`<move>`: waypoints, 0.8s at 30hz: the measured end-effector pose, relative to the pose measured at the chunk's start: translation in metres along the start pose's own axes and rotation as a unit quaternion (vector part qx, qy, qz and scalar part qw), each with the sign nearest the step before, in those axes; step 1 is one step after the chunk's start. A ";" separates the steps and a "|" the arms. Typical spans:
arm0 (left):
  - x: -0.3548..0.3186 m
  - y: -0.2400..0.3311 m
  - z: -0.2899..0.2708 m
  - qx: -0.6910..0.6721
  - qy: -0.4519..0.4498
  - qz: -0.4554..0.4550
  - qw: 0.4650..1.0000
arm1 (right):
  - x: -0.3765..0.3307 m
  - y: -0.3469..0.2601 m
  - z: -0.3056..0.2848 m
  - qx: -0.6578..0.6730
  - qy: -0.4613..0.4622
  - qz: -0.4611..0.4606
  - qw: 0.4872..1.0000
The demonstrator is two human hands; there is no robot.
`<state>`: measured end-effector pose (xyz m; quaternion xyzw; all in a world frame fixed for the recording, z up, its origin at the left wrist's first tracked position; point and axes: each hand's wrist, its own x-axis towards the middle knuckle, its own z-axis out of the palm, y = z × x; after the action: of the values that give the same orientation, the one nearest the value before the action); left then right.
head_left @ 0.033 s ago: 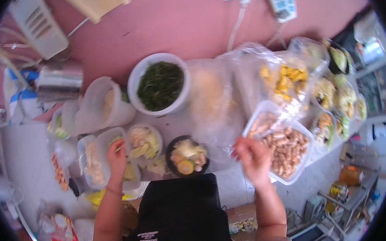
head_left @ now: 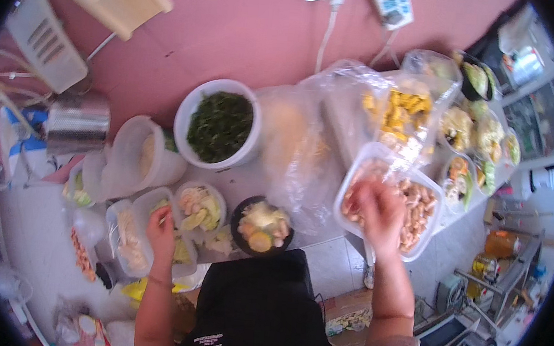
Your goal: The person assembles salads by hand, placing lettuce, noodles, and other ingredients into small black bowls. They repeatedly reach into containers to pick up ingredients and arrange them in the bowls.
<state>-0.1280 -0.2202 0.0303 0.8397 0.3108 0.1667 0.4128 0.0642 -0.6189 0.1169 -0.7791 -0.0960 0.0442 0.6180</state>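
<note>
My left hand (head_left: 161,224) is over a clear divided tub (head_left: 184,271) holding greenish cut vegetables. Its fingertips are pinched together, and what they hold, if anything, is too small to name. My right hand (head_left: 381,217) reaches into a white rectangular tub (head_left: 415,254) of cut sausage pieces (head_left: 417,213). Motion smears its fingers, so their grip does not show. Between my hands sits a black bowl (head_left: 240,243) with a lemon-like slice (head_left: 260,241), pale shreds and pinkish pieces. Beside it, a round tub (head_left: 224,198) holds pale mushrooms and cabbage leaves.
Behind stand a white bucket of dark green seaweed-like strips (head_left: 221,126) and a plastic bag (head_left: 286,141). Yellow pieces (head_left: 405,115) lie in plastic farther right, near several filled vegetable bowls (head_left: 456,180). A metal pot (head_left: 78,123) is at left. The table edge runs close to my black apron (head_left: 250,307).
My right hand has moved from the near left edge of the sausage tub in over the pieces. My left hand stays at the vegetable tub. The whole view has shifted slightly.
</note>
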 end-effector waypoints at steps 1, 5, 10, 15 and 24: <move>-0.006 0.003 -0.001 -0.014 0.014 -0.009 1.000 | 0.026 -0.004 -0.014 -0.036 0.083 -0.039 0.995; -0.017 0.033 0.008 -0.047 0.010 -0.001 0.999 | 0.133 0.042 -0.082 -0.342 0.074 -0.101 0.931; -0.031 0.044 0.015 -0.028 -0.014 0.062 0.998 | 0.197 0.113 -0.082 -0.517 -0.003 0.155 0.842; -0.049 0.050 0.009 0.031 -0.012 0.102 0.994 | 0.181 0.111 -0.097 -0.483 0.075 0.031 0.872; -0.079 0.134 0.044 0.076 -0.170 0.327 0.927 | -0.064 0.012 0.065 0.083 -0.139 0.157 0.974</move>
<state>-0.1129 -0.3608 0.1089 0.9392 -0.0438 0.1234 0.3174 -0.0091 -0.5725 0.0868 -0.7165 -0.0532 0.2563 0.6466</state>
